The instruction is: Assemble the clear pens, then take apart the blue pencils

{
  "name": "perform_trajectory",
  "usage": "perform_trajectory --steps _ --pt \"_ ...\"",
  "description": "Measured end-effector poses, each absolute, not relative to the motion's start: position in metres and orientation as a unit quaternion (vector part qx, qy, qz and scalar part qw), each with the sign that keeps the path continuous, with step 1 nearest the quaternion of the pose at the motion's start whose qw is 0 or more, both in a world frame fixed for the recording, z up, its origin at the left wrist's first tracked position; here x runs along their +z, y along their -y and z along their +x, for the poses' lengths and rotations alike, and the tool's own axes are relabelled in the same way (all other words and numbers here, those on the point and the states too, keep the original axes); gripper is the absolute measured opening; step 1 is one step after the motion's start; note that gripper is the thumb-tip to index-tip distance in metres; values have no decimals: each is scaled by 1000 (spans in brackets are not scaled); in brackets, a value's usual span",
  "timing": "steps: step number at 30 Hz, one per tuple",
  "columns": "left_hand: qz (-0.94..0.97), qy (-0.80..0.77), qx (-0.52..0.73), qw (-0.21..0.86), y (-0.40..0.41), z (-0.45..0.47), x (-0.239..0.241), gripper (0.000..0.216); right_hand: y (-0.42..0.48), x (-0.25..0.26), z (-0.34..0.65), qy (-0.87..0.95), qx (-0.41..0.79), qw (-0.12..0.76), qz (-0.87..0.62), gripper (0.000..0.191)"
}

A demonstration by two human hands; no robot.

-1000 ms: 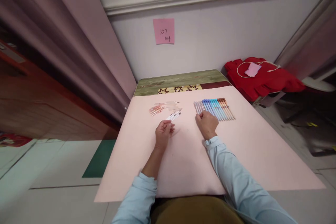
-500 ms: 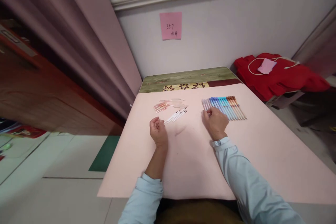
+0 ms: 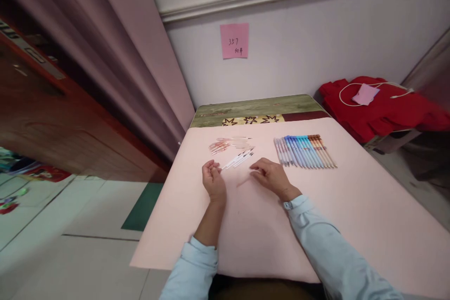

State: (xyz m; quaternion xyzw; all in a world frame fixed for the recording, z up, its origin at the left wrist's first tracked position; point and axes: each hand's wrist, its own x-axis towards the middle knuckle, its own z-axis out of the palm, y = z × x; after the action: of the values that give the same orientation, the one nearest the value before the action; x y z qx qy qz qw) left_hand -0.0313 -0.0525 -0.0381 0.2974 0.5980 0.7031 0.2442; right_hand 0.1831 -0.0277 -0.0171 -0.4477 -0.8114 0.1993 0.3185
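Right hand [image 3: 271,176]: shifted left from the pen row [image 3: 305,152] since the earlier frame, now near the white rods [image 3: 241,160]
Left hand [image 3: 213,182]: beside the rods' near ends, fingers half curled
Right fingers: thumb and forefinger close together; whether either hand holds anything cannot be told
Rods' risk: slim and loose on the worktop [image 3: 267,239], they could scatter if brushed
Rods' lie: diagonal long axes, dark tips pointing away and rightward

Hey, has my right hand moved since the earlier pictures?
Yes: judged against the row of pens, your right hand has shifted left, uncovering the row's left end and coming closer to the white sticks.
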Motion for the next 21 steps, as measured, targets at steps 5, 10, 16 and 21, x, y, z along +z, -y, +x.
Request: perform_trajectory --steps 5,10,16,21 --pt "292 -597 702 256 52 -30 -39 22 31 -16 178 851 207 266 -402 27" --pt "296 -598 700 256 55 -29 -39 24 32 -23 176 818 232 314 -422 10" --pt "227 -560 746 281 34 -31 -14 23 16 -26 166 595 316 513 -532 30" --pt "199 -550 783 212 -8 -51 12 25 -11 -19 144 454 361 630 -516 39"
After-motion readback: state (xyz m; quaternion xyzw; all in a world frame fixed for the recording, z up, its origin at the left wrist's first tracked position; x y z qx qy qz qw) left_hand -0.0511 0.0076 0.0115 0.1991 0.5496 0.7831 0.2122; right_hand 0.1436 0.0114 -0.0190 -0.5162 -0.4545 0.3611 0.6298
